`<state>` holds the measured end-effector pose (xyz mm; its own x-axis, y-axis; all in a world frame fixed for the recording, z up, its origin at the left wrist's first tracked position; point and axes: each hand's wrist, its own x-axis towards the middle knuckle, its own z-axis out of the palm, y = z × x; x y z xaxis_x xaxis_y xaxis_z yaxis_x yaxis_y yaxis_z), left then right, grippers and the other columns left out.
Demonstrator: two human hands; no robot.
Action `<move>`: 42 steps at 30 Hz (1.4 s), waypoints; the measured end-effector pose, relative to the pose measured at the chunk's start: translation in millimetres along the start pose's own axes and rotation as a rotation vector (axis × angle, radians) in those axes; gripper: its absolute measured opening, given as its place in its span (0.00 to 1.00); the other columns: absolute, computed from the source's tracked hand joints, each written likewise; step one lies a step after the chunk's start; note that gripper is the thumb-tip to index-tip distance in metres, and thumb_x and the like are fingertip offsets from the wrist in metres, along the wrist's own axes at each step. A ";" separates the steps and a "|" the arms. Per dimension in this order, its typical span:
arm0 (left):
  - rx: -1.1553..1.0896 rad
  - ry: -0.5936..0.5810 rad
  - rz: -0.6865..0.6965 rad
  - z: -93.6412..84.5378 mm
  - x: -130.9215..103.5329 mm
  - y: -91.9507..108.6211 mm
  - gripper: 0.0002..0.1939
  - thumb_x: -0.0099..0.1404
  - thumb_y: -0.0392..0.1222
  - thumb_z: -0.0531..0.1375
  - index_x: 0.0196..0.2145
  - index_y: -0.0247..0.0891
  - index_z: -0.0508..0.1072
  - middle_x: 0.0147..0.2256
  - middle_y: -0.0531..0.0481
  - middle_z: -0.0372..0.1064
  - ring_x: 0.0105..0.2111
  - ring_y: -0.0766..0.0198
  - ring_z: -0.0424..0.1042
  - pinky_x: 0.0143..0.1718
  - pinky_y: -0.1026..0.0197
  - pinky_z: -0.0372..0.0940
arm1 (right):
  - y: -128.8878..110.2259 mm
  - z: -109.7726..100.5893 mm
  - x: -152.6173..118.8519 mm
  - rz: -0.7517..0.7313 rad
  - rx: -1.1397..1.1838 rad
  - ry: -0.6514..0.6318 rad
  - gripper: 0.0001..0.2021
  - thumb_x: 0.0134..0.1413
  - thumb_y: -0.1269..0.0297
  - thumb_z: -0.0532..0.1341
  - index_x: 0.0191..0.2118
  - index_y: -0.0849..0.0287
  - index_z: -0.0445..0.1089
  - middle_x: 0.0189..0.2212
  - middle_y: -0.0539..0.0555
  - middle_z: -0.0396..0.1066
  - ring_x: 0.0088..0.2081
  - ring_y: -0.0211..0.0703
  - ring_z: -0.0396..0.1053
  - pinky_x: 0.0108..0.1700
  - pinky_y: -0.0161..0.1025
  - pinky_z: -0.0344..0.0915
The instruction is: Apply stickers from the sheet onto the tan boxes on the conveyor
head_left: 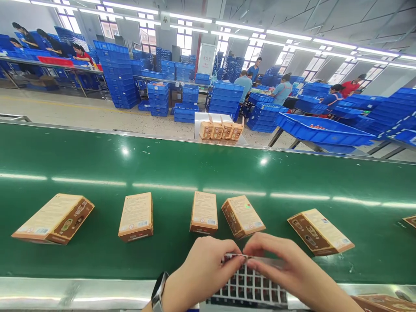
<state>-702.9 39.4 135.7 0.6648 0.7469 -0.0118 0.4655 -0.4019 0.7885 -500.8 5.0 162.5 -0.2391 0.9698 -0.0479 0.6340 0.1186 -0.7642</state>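
My left hand [211, 264], with a watch on the wrist, and my right hand [279, 264] meet at the belt's near edge. Thumbs and fingers of both hands pinch a thin, light strip between them. Below them lies a sheet with a white grid over dark and red cells [251, 288], partly covered by my hands. Just beyond my fingers, a tilted tan and brown box [243, 214] rests on the green belt [169, 255]. Another box [204, 210] stands to its left.
More boxes lie on the belt, at left [136, 214], far left [55, 216] and right [320, 232]. Open cartons [221, 131] stand beyond its far edge. Blue crates [115, 73] and several people are in the background.
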 end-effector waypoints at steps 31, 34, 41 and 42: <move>0.059 -0.061 -0.028 -6.6 -10.5 0.5 0.08 0.70 0.43 0.60 0.35 0.43 0.79 0.28 0.55 0.78 0.27 0.64 0.72 0.30 0.65 0.56 | -5.2 3.6 -15.0 -0.347 -0.386 0.051 0.09 0.66 0.71 0.55 0.35 0.52 0.68 0.30 0.48 0.72 0.31 0.36 0.73 0.33 0.30 0.71; 0.032 -0.040 -0.040 -7.3 -10.1 1.8 0.09 0.71 0.43 0.59 0.34 0.42 0.78 0.26 0.55 0.76 0.25 0.65 0.70 0.29 0.65 0.55 | -8.3 10.3 -12.8 -0.416 -0.418 0.152 0.13 0.69 0.71 0.50 0.33 0.54 0.65 0.28 0.49 0.71 0.29 0.37 0.71 0.30 0.31 0.69; -0.125 -0.022 -0.122 -13.8 -6.5 9.4 0.13 0.69 0.43 0.57 0.29 0.39 0.76 0.21 0.57 0.67 0.22 0.68 0.60 0.26 0.66 0.52 | -1.0 15.3 -16.9 -0.670 -0.667 0.426 0.14 0.68 0.76 0.49 0.42 0.59 0.71 0.33 0.54 0.77 0.34 0.42 0.73 0.41 0.41 0.68; -0.152 -0.020 -0.137 -14.0 -5.7 10.8 0.13 0.69 0.43 0.57 0.28 0.38 0.76 0.21 0.57 0.66 0.22 0.68 0.60 0.26 0.66 0.52 | 1.1 13.2 -19.4 -0.703 -0.705 0.414 0.15 0.67 0.77 0.49 0.45 0.60 0.72 0.35 0.56 0.78 0.37 0.44 0.74 0.44 0.42 0.68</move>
<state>-709.8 38.2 152.9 0.6140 0.7775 -0.1361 0.4595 -0.2118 0.8625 -505.2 -16.6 154.0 -0.5314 0.6172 0.5803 0.7640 0.6451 0.0136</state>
